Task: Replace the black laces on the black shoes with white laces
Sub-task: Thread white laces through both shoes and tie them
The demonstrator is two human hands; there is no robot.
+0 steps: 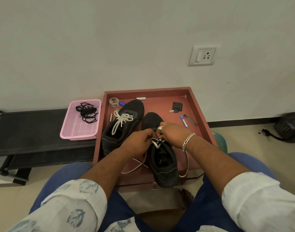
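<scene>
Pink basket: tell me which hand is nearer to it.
Left. The left hand works at the near shoe's white lace, on the side toward the pink basket. The right hand sits beyond it, farther from the basket.

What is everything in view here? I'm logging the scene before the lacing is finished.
Black shoes: two, in the tray; left shoe laced and tied in white, right shoe partly laced.
White lace: one, loose ends trailing beside the right shoe.
Black laces: a tangled bunch, in the basket.
Basket: one, pink, left of the tray.
Tray: one, reddish-brown, against the wall.
Tape roll: one, tray's far left corner.
Key with black fob: one, tray's right part.
Blue pen: one, tray's right side.
Wall socket: one, white.
Bracelet: one, silver, right wrist.
Left hand, right hand: fingers pinching the lace at the right shoe's eyelets.
</scene>
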